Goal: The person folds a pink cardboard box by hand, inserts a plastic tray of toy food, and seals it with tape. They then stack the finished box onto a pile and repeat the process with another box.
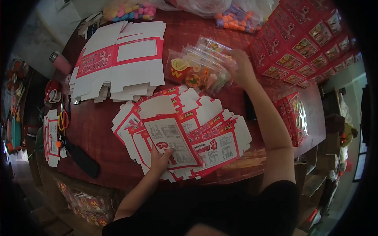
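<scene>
My left hand [160, 160] grips a red-and-white printed carton [170, 135] by its lower left edge, thumb on top. The carton is tilted, with a white flap standing out at its far end. Beneath it, flat printed cartons [216, 147] lie fanned out in an overlapping pile. My right hand [241, 66] reaches to the right end of a row of clear plastic packs [197, 70] holding colourful toy-food pieces. Its fingers are curled on the edge of one pack; the fingertips are dim and partly hidden.
Larger flat cartons [136, 67] are stacked at the back left. Scissors [63, 118] and a black strap-like item [82, 157] lie left. A tall wall of red printed boxes [303, 43] stands back right; filled boxes [293, 116] sit below it. Bags of coloured pieces [236, 21] line the back.
</scene>
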